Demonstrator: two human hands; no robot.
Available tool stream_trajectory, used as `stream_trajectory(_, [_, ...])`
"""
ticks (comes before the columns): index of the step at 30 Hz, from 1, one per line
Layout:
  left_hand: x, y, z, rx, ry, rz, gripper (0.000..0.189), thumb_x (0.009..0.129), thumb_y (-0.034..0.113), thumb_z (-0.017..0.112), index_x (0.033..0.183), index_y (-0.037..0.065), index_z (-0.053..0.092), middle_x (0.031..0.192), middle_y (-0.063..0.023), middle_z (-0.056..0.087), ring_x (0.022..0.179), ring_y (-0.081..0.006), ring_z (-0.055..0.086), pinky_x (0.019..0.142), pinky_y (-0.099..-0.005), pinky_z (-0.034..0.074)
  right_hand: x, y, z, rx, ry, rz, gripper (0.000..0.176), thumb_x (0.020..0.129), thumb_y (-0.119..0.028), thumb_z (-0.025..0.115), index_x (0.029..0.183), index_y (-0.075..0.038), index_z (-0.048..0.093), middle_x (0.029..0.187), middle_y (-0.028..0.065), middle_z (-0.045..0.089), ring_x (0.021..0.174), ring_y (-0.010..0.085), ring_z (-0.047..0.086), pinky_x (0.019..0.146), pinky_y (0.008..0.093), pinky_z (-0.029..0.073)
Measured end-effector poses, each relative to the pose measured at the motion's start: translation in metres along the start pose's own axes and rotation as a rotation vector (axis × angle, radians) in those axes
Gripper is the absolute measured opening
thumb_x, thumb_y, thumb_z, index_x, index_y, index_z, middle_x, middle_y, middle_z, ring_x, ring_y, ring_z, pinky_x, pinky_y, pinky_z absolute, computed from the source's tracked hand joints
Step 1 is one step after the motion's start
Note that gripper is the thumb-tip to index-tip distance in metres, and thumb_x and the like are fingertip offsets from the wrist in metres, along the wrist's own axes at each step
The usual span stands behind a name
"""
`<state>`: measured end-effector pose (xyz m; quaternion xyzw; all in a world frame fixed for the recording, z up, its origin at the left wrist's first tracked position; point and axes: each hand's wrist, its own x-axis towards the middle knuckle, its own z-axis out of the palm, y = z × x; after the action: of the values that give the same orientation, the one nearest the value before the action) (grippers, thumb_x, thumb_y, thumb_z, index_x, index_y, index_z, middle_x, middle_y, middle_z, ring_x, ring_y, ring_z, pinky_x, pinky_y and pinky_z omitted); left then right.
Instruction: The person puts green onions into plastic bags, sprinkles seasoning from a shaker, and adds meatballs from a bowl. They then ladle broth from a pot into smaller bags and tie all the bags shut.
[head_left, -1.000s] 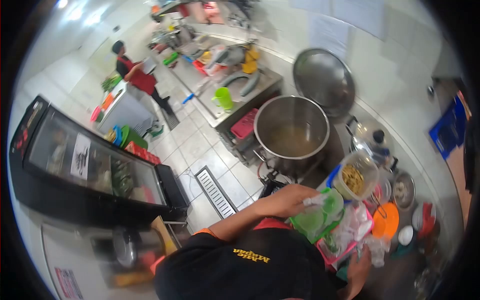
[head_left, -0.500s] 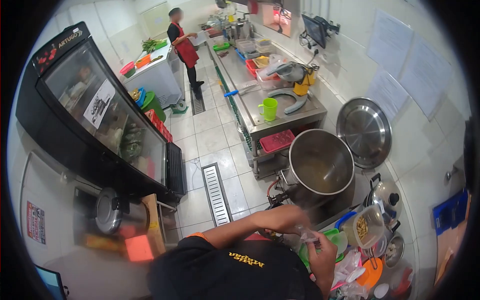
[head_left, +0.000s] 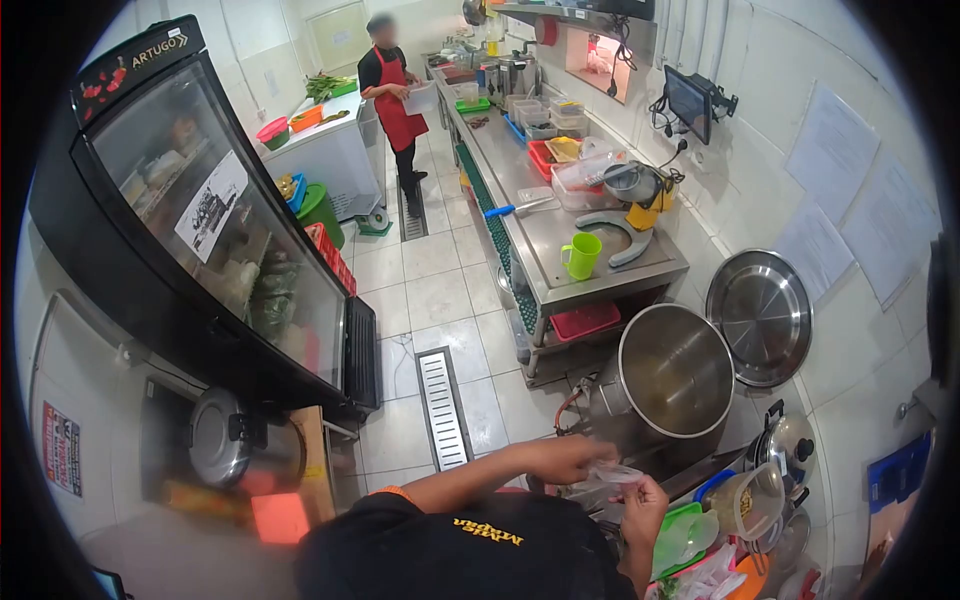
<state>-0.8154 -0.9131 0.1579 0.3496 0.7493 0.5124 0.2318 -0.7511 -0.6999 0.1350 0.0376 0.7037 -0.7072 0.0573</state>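
Note:
My left hand (head_left: 575, 459) is closed at one edge of a small clear plastic bag (head_left: 614, 473), its fingertips slightly blurred. My right hand (head_left: 641, 502) pinches the bag's other side between thumb and fingers. Both hands are close together in front of my chest, below the large steel pot (head_left: 677, 370). Whatever the bag may contain cannot be made out. Beneath and right of my right hand are a green tray (head_left: 680, 535) with a translucent lid on it and crumpled plastic bags (head_left: 715, 575).
A clear container (head_left: 757, 503) and a lidded pot (head_left: 787, 440) stand on the right. Ahead, a steel table (head_left: 540, 262) bears a green mug (head_left: 581, 256). A person in a red apron (head_left: 402, 110) stands farther back. The fridge (head_left: 215, 225) is at left.
My hands and the bag have risen a little, away from the green tray. My view has shifted, so the pot sits lower and farther right. The person at the back has turned.

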Motion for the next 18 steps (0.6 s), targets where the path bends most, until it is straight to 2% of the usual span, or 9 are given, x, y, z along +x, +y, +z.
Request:
stream_trajectory(3, [-0.01, -0.026, -0.011, -0.059, -0.128, -0.144, 0.028, 0.08, 0.005, 0.053, 0.108, 0.002, 0.049, 0.085, -0.0155, 0.059, 0.078, -0.0241, 0.06, 0.067, -0.0366, 0.044, 0.003, 0.007, 0.021, 0.032, 0.074, -0.018, 0.009, 0.092, -0.004, 0.056, 0.095, 0.004, 0.059, 0.082, 0.006, 0.063, 0.071, 0.0093, 0.059, 0.065, 0.0239, 0.053])
stream_trajectory(6, [-0.019, -0.038, -0.017, -0.118, -0.184, -0.184, 0.023, 0.089, 0.02, 0.053, 0.105, 0.003, 0.052, 0.081, -0.0159, 0.06, 0.076, -0.0272, 0.061, 0.068, -0.038, 0.045, 0.008, 0.002, 0.045, 0.077, 0.083, -0.028, 0.009, 0.09, -0.001, 0.056, 0.096, 0.004, 0.06, 0.081, 0.0048, 0.062, 0.069, 0.0093, 0.059, 0.062, 0.0243, 0.052])
stream_trajectory(9, [-0.023, -0.061, -0.025, 0.083, -0.075, -0.1, 0.023, 0.086, 0.023, 0.056, 0.099, 0.004, 0.055, 0.083, -0.0203, 0.062, 0.071, -0.0361, 0.063, 0.066, -0.0444, 0.048, 0.011, 0.007, 0.066, 0.01, 0.084, -0.026, 0.011, 0.089, 0.0, 0.056, 0.099, 0.005, 0.06, 0.083, 0.0052, 0.062, 0.069, 0.009, 0.059, 0.065, 0.0229, 0.05])
stream_trajectory(10, [-0.027, -0.066, -0.027, 0.109, 0.03, -0.068, 0.02, 0.088, 0.022, 0.055, 0.093, 0.003, 0.058, 0.084, -0.0198, 0.064, 0.075, -0.0356, 0.063, 0.067, -0.0448, 0.047, 0.012, 0.006, 0.073, -0.009, 0.078, -0.025, 0.013, 0.089, 0.0, 0.057, 0.101, 0.005, 0.061, 0.084, 0.0054, 0.063, 0.072, 0.0089, 0.059, 0.067, 0.0223, 0.049])
stream_trajectory(13, [-0.039, -0.069, -0.048, 0.099, 0.142, -0.097, 0.018, 0.088, 0.02, 0.054, 0.093, 0.003, 0.057, 0.085, -0.0207, 0.062, 0.079, -0.0369, 0.061, 0.068, -0.0454, 0.046, 0.02, 0.03, 0.08, -0.122, 0.039, -0.107, 0.014, 0.09, 0.0, 0.057, 0.102, 0.007, 0.061, 0.084, 0.0051, 0.063, 0.074, 0.0082, 0.059, 0.067, 0.0222, 0.049])
stream_trajectory(14, [-0.041, -0.074, -0.056, 0.016, 0.172, -0.006, 0.014, 0.095, 0.022, 0.05, 0.094, 0.008, 0.055, 0.077, -0.0106, 0.06, 0.073, -0.0236, 0.06, 0.068, -0.0369, 0.047, 0.021, 0.025, 0.088, -0.182, 0.094, -0.087, 0.014, 0.086, 0.001, 0.058, 0.098, 0.007, 0.062, 0.082, 0.0076, 0.064, 0.074, 0.011, 0.061, 0.067, 0.0245, 0.049])
stream_trajectory(17, [-0.037, -0.094, -0.051, -0.664, 0.129, -0.22, 0.015, 0.097, 0.023, 0.05, 0.093, 0.009, 0.054, 0.082, -0.002, 0.059, 0.076, -0.0124, 0.058, 0.069, -0.0293, 0.048, 0.023, 0.006, 0.108, -0.68, 0.148, -0.303, 0.015, 0.081, 0.002, 0.059, 0.095, 0.005, 0.064, 0.081, 0.0121, 0.065, 0.072, 0.0182, 0.063, 0.067, 0.0277, 0.049])
stream_trajectory(18, [-0.035, -0.097, -0.047, -0.734, 0.117, -0.221, 0.016, 0.097, 0.024, 0.05, 0.094, 0.009, 0.054, 0.082, -0.0011, 0.059, 0.077, -0.0109, 0.058, 0.069, -0.0278, 0.049, 0.025, 0.003, 0.112, -0.692, 0.143, -0.276, 0.015, 0.08, 0.002, 0.059, 0.094, 0.004, 0.064, 0.082, 0.0132, 0.065, 0.072, 0.0208, 0.064, 0.066, 0.0288, 0.05])
